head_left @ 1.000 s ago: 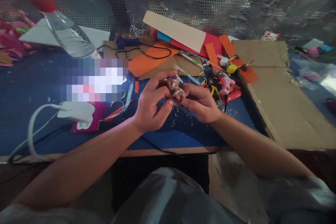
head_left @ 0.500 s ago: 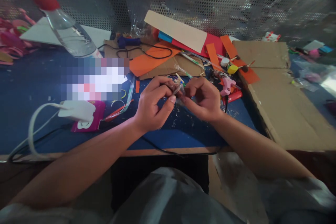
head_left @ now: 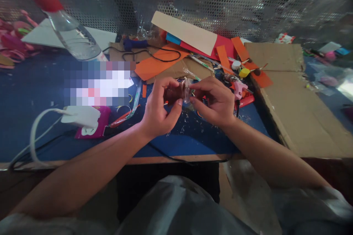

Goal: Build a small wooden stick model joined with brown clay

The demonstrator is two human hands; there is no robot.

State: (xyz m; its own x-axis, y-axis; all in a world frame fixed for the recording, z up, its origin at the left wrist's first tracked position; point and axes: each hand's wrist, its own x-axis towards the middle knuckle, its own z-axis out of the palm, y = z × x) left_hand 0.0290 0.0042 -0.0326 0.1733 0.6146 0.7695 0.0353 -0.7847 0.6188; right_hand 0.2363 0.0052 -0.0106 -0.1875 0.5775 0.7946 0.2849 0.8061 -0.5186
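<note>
Between my fingertips, over the middle of the blue table (head_left: 176, 143), is a small clear piece (head_left: 186, 91) that looks like thin plastic with a rounded outline; its exact kind I cannot make out. My left hand (head_left: 162, 108) holds its left side, thumb below and fingers curled above. On the other side my right hand (head_left: 216, 101) pinches it between thumb and fingertips. Small loose scraps lie under and behind the hands, partly hidden by them.
At left stand a bottle with a red cap (head_left: 74, 36) and a magenta power strip (head_left: 106, 117) with a white plug (head_left: 82, 115). Orange sheets (head_left: 157, 62), a pink glue gun (head_left: 239, 90) and a yellow object (head_left: 244, 72) lie behind. Cardboard (head_left: 306, 110) covers the right side.
My fingers have spread wider around the clear piece, and more of it shows now. Both hands stay in about the same place, with the right hand's fingers stretched further over it.
</note>
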